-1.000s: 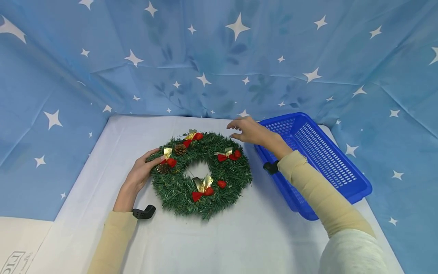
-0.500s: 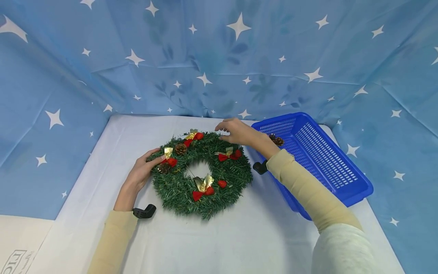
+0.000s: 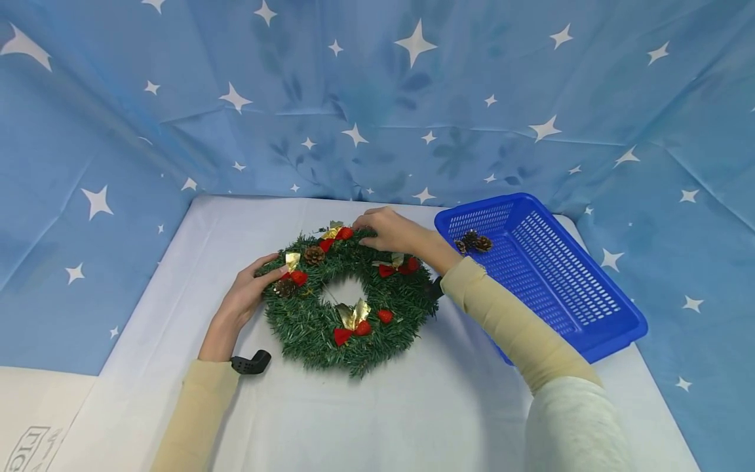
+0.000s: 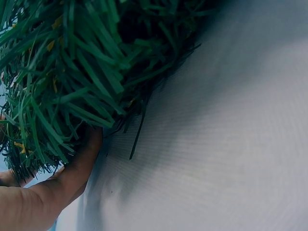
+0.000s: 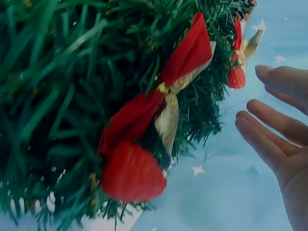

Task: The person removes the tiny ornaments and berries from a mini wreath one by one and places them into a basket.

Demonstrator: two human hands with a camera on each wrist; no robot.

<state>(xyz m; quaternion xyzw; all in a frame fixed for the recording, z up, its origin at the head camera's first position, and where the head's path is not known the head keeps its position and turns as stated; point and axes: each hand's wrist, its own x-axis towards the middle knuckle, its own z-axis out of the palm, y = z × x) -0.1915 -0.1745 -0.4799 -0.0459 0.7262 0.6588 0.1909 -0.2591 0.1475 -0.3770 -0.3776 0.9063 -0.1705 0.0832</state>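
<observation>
A green tinsel wreath [image 3: 307,334] lies on the white-covered table, decorated with red bows, gold leaves, red berries and pinecones [image 3: 314,255]. My left hand [image 3: 243,294] grips its left edge beside a gold-leaf bow, thumb on top. In the left wrist view, a finger [image 4: 79,166] reaches under the green strands. At the wreath's upper right edge hovers my right hand [image 3: 392,231], next to a berry [image 3: 345,233]. The right wrist view shows its fingers [image 5: 262,130] loosely extended with nothing between them, and a large red berry [image 5: 132,173] on a bow in front.
A blue perforated basket [image 3: 613,308] stands angled at the right, with a small cluster of pinecones [image 3: 472,241] in its far left corner. The right forearm crosses over its near left side. Blue star-patterned cloth [image 3: 377,98] rises behind the table and along both sides.
My right hand has moved left from beside the basket to the wreath's upper right edge, uncovering the pinecones in the basket. The left hand and the wreath have stayed nearly still.
</observation>
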